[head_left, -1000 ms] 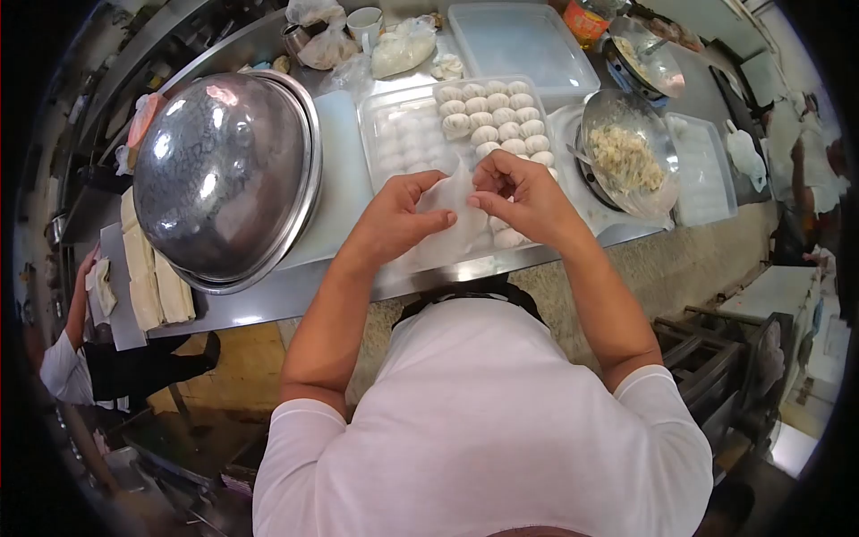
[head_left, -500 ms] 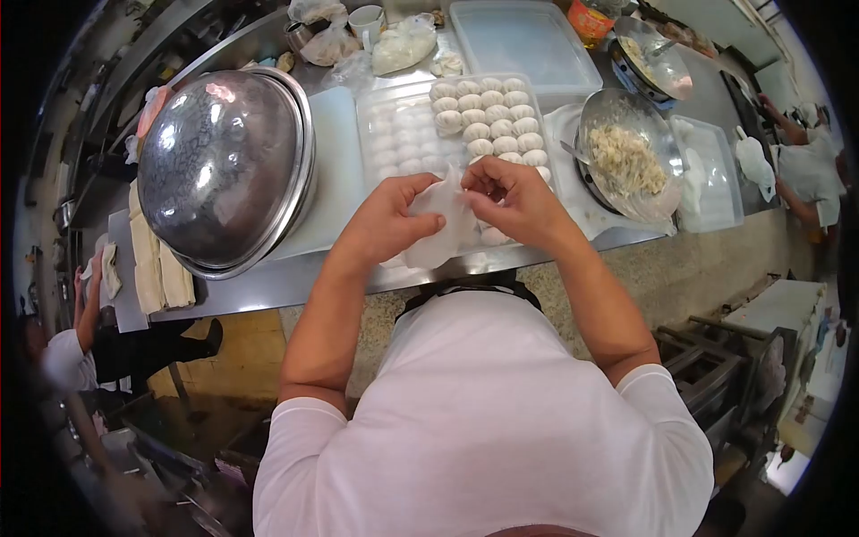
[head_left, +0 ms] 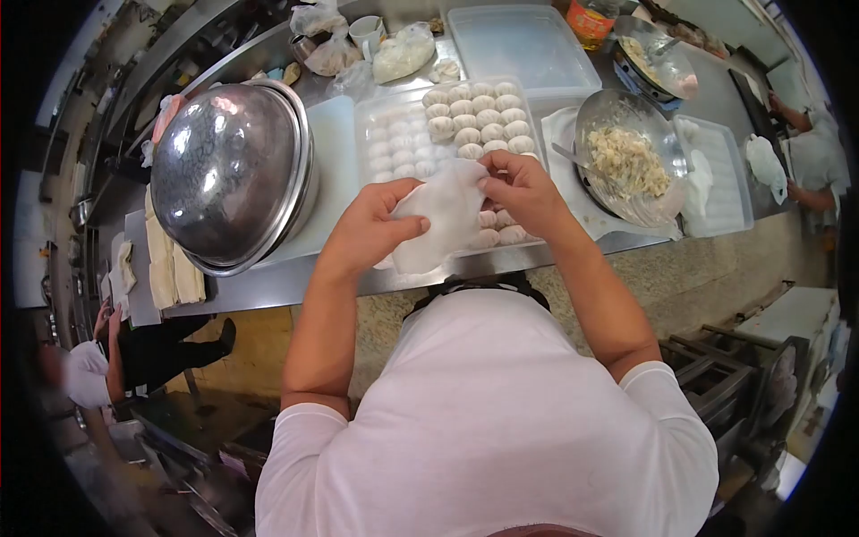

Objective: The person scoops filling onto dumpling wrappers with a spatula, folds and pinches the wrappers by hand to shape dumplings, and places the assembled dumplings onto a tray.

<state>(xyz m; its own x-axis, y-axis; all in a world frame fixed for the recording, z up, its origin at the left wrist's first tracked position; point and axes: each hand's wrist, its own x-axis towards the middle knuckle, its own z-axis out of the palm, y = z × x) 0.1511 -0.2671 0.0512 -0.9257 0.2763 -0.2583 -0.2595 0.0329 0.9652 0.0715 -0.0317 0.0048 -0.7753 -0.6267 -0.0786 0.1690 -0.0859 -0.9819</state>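
A thin, white, slightly see-through sheet [head_left: 437, 219] is stretched between my hands above the front of a plastic tray. My left hand [head_left: 371, 225] grips its left side, thumb on top and fingers behind. My right hand [head_left: 528, 192] pinches its upper right corner between thumb and fingertips. Below lie rows of round, pleated dumplings [head_left: 479, 106] in the clear tray [head_left: 534, 116]. Those on the left look hazy, as if under a translucent layer. The sheet hides part of the front rows.
A large domed metal lid [head_left: 224, 170] stands at left beside a pale board [head_left: 331, 148]. At right are a metal bowl of chopped filling [head_left: 631, 161] and a plastic box [head_left: 729, 192]. Behind lie a plastic lid [head_left: 523, 45] and a filled bag [head_left: 403, 54]. People work at both sides.
The sheet has been spread wider and flatter between my hands. My left hand has shifted slightly left and down, and my right hand slightly right. The whole view has tilted a little.
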